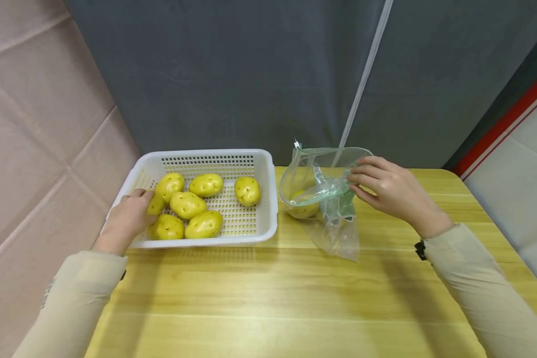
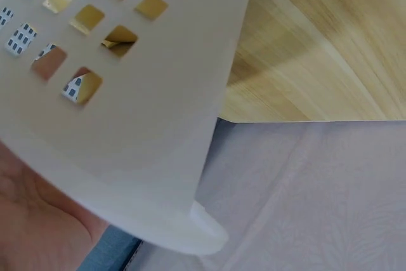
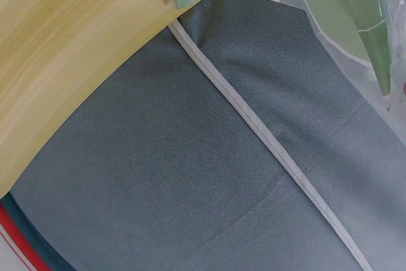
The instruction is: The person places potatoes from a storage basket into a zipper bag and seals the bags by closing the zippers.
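My left hand (image 1: 127, 216) reaches over the left end of a white perforated basket (image 1: 268, 219). Its fingers curl round a yellow potato (image 1: 155, 203), partly hidden by the hand. Several more potatoes (image 1: 188, 205) lie on the basket floor. In the left wrist view the basket wall (image 2: 152, 150) covers most of that hand. On the right, a clear zip bag (image 1: 335, 238) with green print stands with its mouth spread wide. One potato (image 1: 303, 211) shows through its side. My right hand (image 1: 391, 189) pinches the right rim of the bag between thumb and fingers.
Basket and bag stand side by side on a wood-grain table (image 1: 259, 308). A grey curtain (image 1: 232, 79) with a pale strip hangs behind the table's back edge. Pinkish padded panels (image 1: 36, 149) rise at the left, and a white wall with a red band (image 1: 510, 124) at the right.
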`<state>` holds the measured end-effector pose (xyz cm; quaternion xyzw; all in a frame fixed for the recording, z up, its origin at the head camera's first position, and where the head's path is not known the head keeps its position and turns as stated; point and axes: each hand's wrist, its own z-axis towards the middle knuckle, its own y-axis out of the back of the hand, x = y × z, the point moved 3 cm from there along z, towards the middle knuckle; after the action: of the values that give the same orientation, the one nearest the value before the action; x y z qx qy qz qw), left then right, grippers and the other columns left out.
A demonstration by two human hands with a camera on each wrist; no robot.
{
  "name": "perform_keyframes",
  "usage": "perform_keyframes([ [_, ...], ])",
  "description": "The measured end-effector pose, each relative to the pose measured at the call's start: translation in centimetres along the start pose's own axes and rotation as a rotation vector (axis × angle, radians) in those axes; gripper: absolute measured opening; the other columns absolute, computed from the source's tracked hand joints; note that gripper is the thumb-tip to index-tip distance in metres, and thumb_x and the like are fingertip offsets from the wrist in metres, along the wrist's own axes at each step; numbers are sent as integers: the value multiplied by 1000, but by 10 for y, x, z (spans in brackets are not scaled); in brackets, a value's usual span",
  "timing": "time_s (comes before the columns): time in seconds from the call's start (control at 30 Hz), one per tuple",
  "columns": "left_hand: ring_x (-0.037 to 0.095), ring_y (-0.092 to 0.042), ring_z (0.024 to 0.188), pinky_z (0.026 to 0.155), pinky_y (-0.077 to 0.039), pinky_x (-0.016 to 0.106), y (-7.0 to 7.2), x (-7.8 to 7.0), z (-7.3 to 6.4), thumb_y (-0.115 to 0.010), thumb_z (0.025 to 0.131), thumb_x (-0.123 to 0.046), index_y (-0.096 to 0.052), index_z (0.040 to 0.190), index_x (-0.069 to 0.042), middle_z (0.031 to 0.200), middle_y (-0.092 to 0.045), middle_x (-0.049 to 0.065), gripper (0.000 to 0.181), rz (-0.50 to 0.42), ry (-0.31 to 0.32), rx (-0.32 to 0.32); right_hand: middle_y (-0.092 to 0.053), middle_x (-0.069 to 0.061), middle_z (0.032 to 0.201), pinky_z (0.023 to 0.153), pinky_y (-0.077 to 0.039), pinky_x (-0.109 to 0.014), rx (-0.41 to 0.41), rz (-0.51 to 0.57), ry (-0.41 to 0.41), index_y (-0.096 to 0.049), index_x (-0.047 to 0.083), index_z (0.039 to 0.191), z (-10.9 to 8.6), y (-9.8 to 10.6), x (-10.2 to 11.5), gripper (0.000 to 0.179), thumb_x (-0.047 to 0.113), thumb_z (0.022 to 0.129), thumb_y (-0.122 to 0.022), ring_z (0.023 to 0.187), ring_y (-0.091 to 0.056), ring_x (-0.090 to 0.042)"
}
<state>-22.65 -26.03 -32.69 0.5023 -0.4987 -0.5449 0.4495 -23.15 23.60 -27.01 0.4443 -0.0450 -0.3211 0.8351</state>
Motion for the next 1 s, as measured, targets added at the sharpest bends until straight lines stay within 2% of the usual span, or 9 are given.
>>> perform_keyframes([
  [0.27,57,-46,109,86,-44,68,5,-5,0,-70,81,-13,-45,132,8,131,-43,33,61,-29,-1,-35,-74,-14,91,79,-56,-45,-9,-4,3,-74,0,94,0,0,0,57,39,103,-34,95,-63,-31],
  [0.53,57,-45,113,87,-43,68,9,-15,0,-72,79,-11,-46,131,9,135,-42,33,62,-55,-41,-128,-74,-13,91,78,-56,-44,-9,-3,2,-74,1,95,1,1,1,55,39,103,-35,95,-64,-30],
  [0.77,57,-44,115,87,-43,69,16,-26,2,-67,78,-10,-46,132,9,137,-42,32,60,-76,-66,-178,-74,-13,90,79,-56,-44,-19,-2,7,-74,0,94,0,1,1,55,38,103,-36,95,-64,-31],
  [0.9,57,-43,116,93,-41,67,19,-35,3,-66,79,-9,-46,132,9,138,-41,32,60,-92,-99,-203,-74,-13,90,78,-56,-44,-20,-2,7,-74,0,93,1,1,2,57,39,103,-34,94,-64,-31],
  [1.0,56,-45,115,98,-39,65,22,-43,4,-66,79,-7,-47,131,10,137,-43,33,58,-105,-140,-245,-74,-13,89,77,-56,-44,-20,0,8,-74,0,93,1,1,2,57,39,103,-33,94,-64,-31],
])
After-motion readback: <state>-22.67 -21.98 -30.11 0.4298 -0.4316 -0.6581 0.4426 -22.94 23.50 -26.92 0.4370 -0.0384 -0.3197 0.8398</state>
